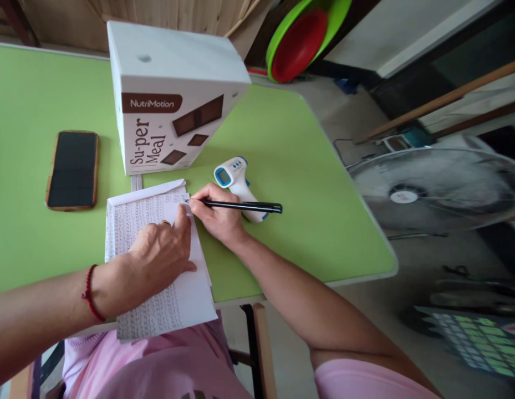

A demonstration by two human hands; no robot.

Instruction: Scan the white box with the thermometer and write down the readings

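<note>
A notepad (186,299) with rows of small handwriting lies at the table's front edge, its lower end overhanging towards my lap. Its top page is folded back at the far end. My left hand (161,246) rests on the written page, holding nothing, index finger stretched forward and thumb out to the side. In my right hand (219,216) a black pen (257,206) is pinched, its tip at the page's upper right corner, close to the left fingertip. Just beyond the right hand lies a white and blue infrared thermometer (236,176), partly covered by the hand and pen.
A white NutriMotion box (178,61) stands behind the notepad on the green table (307,166). To the left lies a phone (73,170) in a brown case. An electric fan (440,188) stands right of the table. Green and red basins (301,44) are at the back.
</note>
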